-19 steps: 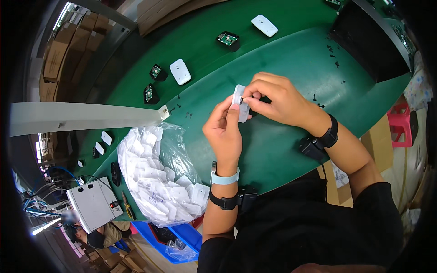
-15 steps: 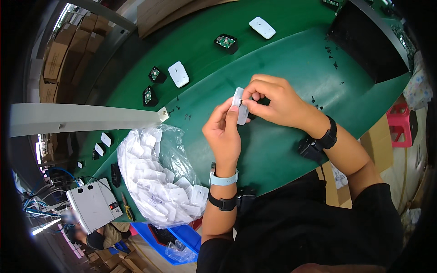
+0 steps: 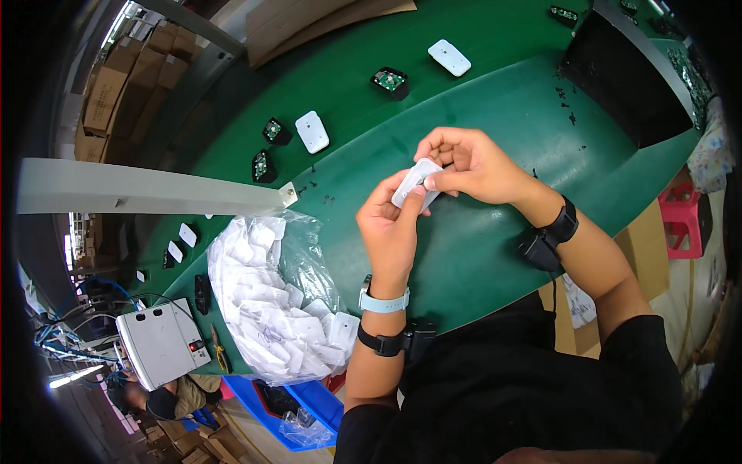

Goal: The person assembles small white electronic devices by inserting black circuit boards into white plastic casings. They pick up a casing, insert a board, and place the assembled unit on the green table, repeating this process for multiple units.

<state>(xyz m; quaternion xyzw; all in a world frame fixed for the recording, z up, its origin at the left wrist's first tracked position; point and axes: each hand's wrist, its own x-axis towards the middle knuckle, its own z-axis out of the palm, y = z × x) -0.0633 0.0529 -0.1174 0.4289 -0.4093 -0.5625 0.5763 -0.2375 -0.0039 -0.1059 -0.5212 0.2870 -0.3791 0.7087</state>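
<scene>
In front of me, a white plastic cover [image 3: 410,184] is tilted with its face toward me. My left hand [image 3: 389,232] is closed on its near end, the thumb lying over the face. The fingers of my right hand [image 3: 481,168] are closed on its far right edge, with the thumb pressed on the face beside a small dark part. That part is mostly hidden by the fingertips. To the left of my forearm lies a clear plastic bag [image 3: 290,246] filled with similar white covers [image 3: 267,317].
Several black housings with green circuit boards [image 3: 390,80] and white covers [image 3: 312,131] sit along the far green strip. Small dark pieces [image 3: 564,100] lie near a black panel [image 3: 622,81]. A grey post [image 3: 154,188], pliers [image 3: 220,352] and a grey box [image 3: 162,344] are at left.
The cover has turned from edge-on to show its face. My right thumb has moved onto that face, and both hands have shifted slightly. The whole view has shifted a little too.
</scene>
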